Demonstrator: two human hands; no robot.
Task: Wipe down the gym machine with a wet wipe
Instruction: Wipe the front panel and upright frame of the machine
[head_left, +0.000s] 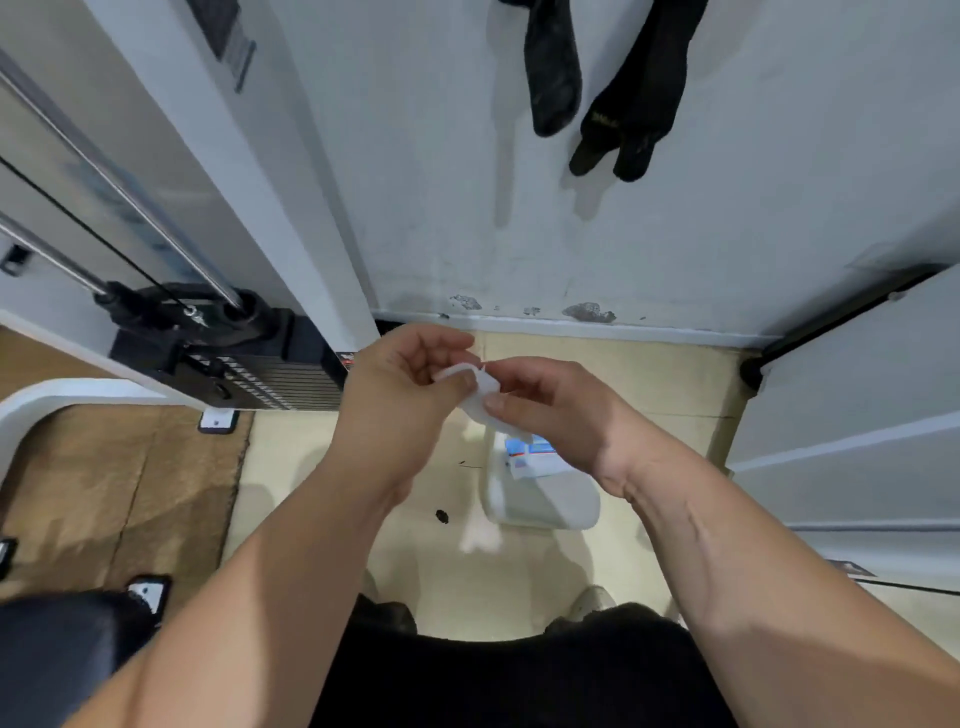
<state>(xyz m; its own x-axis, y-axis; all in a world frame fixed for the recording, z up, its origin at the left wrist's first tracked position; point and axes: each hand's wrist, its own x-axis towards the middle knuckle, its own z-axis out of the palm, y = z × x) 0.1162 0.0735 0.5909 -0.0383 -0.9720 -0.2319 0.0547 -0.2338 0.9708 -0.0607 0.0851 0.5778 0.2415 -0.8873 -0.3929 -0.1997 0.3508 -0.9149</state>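
Observation:
Both hands meet at mid-frame over the floor, pinching a small white wet wipe (480, 397) between them. My left hand (402, 395) grips its upper left edge with thumb and fingers. My right hand (550, 410) holds its lower right part. The wipe is crumpled and partly hidden by my fingers. The gym machine stands to the left: a white upright frame (244, 171), chrome guide rods (124, 197), a black cable and a black weight stack (270, 376).
A white wipe packet with a blue label (540, 488) lies on the beige floor below my hands. Two black socks (587, 88) hang on the white wall ahead. A brown mat (119, 483) lies left, another white machine panel (852, 415) right.

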